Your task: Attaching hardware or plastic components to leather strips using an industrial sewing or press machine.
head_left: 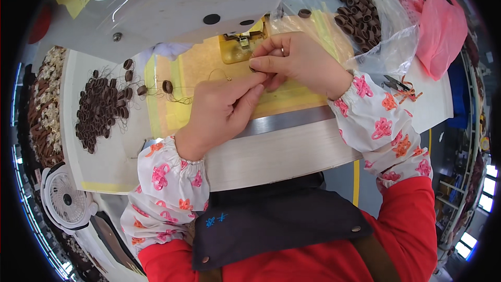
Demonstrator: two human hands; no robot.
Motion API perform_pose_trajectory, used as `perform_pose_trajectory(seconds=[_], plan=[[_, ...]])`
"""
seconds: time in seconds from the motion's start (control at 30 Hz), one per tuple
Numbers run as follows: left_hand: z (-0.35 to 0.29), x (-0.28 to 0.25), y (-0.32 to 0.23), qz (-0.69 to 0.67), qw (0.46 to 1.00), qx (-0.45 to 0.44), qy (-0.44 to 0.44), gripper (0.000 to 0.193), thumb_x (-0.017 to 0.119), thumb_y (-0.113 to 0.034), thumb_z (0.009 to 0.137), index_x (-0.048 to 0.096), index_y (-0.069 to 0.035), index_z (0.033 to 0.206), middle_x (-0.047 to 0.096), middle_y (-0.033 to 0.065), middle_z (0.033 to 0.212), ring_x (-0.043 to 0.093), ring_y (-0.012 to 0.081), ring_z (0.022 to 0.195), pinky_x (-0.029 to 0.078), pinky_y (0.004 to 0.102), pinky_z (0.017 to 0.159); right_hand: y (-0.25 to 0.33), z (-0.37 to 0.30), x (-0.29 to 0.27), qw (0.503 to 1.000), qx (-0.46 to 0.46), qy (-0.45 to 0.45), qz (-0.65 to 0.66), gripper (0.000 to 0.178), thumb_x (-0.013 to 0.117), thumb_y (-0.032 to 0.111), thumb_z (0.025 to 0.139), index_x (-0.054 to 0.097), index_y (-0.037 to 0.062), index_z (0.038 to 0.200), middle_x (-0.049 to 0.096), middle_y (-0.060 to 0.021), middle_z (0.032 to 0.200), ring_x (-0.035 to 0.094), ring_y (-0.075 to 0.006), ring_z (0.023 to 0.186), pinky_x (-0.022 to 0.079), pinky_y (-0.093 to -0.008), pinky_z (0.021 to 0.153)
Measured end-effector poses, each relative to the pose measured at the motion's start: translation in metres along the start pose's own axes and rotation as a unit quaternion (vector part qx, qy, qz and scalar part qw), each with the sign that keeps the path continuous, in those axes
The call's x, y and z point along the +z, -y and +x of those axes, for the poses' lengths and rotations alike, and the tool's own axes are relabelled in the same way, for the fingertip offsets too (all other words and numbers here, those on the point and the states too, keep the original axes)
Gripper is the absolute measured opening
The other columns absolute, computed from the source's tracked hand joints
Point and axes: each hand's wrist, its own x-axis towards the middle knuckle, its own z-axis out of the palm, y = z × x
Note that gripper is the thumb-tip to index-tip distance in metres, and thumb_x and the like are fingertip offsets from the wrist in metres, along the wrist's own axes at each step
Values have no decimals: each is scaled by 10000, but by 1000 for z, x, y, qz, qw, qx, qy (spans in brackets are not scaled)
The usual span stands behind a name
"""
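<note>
My left hand (222, 109) and my right hand (300, 65) meet just in front of the presser foot (244, 43) of a sewing machine (177, 26). Both are closed, with thumbs and forefingers pinched close together. A small dark edge shows at the right fingertips, but the fingers hide what they hold. Left of my hands, a brown ring-shaped loop (167, 86) lies on the yellow-taped bed (201, 62), among loose threads. More brown loops (102, 109) with thread tails are heaped on the white tabletop (292, 146) at the left.
A clear plastic bag (389, 60) at the far right holds many brown loops (360, 15). Beside it stand a pink bag (441, 28) and dark-handled snips (394, 83) with orange strips. A white fan (67, 198) is beyond the table's left edge. The machine's body overhangs the far side.
</note>
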Motion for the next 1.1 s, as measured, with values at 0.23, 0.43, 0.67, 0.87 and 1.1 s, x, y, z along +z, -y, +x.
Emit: perform_pose_trajectory(seconds=[0.23, 0.43, 0.67, 0.87, 1.1], plan=[[2, -7, 2, 23, 1000, -13, -16, 115, 569, -76, 791, 622, -17, 874, 581, 87, 617, 524, 189, 476, 399, 259, 457, -7, -8, 2, 998, -33, -32, 49, 186, 612, 136, 796, 559, -31, 859, 602, -66, 687, 586, -120, 580, 478, -220, 516], [25, -7, 19, -29, 999, 23, -22, 124, 555, -129, 818, 620, -23, 813, 528, 84, 579, 513, 177, 550, 379, 274, 488, -12, -36, 22, 957, -214, 12, -197, 121, 588, 37, 745, 554, 5, 857, 576, -131, 670, 569, -227, 544, 444, -305, 516], [21, -12, 25, 45, 989, -139, -19, 106, 602, -129, 782, 609, -35, 829, 440, 50, 496, 387, 142, 433, 318, 269, 437, 0, 11, -10, 987, -87, 39, -126, 155, 570, 123, 825, 547, -30, 841, 571, -32, 632, 506, -76, 478, 409, -203, 443], [23, -16, 25, -1, 984, -179, 2, 140, 625, -134, 759, 625, -45, 866, 458, 43, 491, 395, 119, 430, 323, 256, 440, 12, 26, -11, 985, -15, 91, -146, 194, 573, 156, 830, 549, -37, 828, 582, -42, 639, 521, -71, 494, 413, -198, 438], [31, -10, 29, 34, 980, -194, -32, 177, 611, -166, 767, 624, -7, 844, 529, 64, 535, 465, 108, 459, 366, 259, 472, -25, 33, -7, 846, -382, -143, -344, 156, 626, 109, 754, 593, -31, 814, 589, -106, 628, 570, -175, 559, 441, -271, 506]])
